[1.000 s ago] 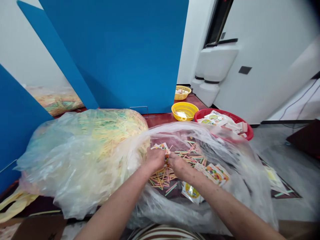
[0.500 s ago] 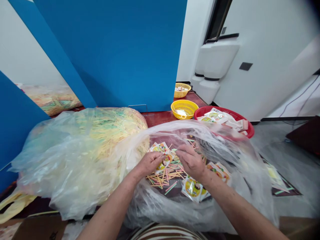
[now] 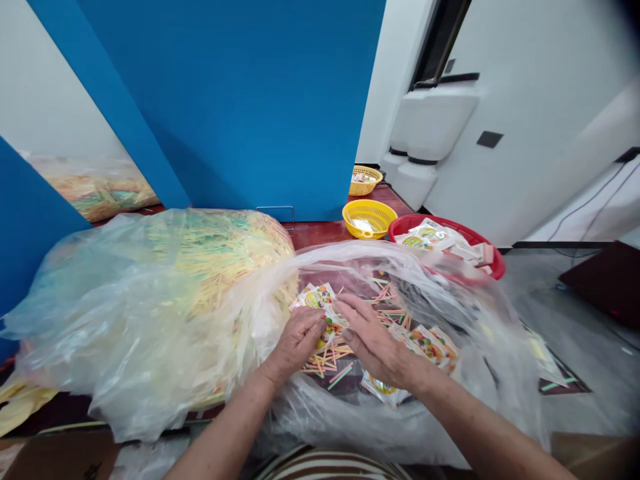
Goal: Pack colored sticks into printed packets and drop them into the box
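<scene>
My left hand (image 3: 299,339) is closed, thumb against curled fingers, at the edge of a small printed packet (image 3: 327,331) that it appears to pinch. Facing it, my right hand (image 3: 369,335) is open, fingers stretched out and thumb apart, over the same packet. Beyond my left hand lie more white packets with colourful print (image 3: 315,295). Short pastel paper sticks (image 3: 341,375) are strewn beneath and between both hands. Under my right wrist rests a packet (image 3: 384,388), partly hidden, and several others (image 3: 433,347) lie to its right.
Clear plastic sheeting (image 3: 345,417) rings the work spot. A big plastic bag full of pastel sticks (image 3: 220,257) bulges on the left. Behind stand a yellow basket (image 3: 379,229) and a red basket (image 3: 497,263) of packets. A blue panel (image 3: 240,113) rises at the back.
My right hand has gone from bunched fingers to stretched ones and moved slightly left, closer to my left hand. My left hand has stayed nearly in place. The view has shifted slightly.
</scene>
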Action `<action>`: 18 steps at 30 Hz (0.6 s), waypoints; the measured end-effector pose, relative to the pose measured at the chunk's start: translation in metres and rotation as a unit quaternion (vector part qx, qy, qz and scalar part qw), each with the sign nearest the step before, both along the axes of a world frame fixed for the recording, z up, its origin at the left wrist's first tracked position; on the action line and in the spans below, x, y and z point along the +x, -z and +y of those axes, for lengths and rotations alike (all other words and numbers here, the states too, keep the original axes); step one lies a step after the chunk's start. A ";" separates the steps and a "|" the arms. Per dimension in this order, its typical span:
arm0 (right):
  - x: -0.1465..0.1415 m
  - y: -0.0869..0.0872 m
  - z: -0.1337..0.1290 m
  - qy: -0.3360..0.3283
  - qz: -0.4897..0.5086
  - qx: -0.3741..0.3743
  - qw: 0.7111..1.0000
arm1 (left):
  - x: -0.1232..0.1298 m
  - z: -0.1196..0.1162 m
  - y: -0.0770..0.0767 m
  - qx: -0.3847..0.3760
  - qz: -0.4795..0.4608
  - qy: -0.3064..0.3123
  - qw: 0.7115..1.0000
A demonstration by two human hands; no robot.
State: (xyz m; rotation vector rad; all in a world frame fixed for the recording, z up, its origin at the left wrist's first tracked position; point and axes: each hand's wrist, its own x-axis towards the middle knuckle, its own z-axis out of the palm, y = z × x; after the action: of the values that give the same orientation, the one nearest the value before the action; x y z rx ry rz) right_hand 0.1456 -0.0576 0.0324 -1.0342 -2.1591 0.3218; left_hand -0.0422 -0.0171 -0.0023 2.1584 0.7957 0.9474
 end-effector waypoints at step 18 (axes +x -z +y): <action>0.021 0.030 0.076 0.160 -0.190 -0.072 0.966 | -0.013 0.004 0.020 -0.184 -0.103 -0.062 0.976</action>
State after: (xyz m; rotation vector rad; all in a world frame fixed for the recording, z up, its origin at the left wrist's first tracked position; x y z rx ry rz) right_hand 0.1662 0.0186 0.0025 -1.6147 -2.2713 0.1345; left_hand -0.0555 -0.0132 -0.0227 1.6806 0.9279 0.9810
